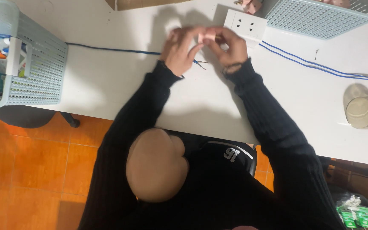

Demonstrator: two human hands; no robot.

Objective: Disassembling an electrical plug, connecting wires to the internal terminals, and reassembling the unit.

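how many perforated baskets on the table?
2. One pale blue basket at the table's left edge, holding packages. A second basket at the top right, cut off by the frame. Others may lie outside the view.

From where I watch, this looks like a small home workshop or hobby corner set up for electrical wiring. I see a plain white desk (107, 85) standing on orange floor tiles (30, 170), which reads more like a house than a factory. Blue wire (107, 48) runs across the desk, another pair of blue wires (311, 66) trails off to one side, and a white wall socket plate (245, 25) lies loose on the surface. Two pale perforated plastic baskets (39, 64) hold small packets and parts. A chair base (69, 121) shows under the desk edge.
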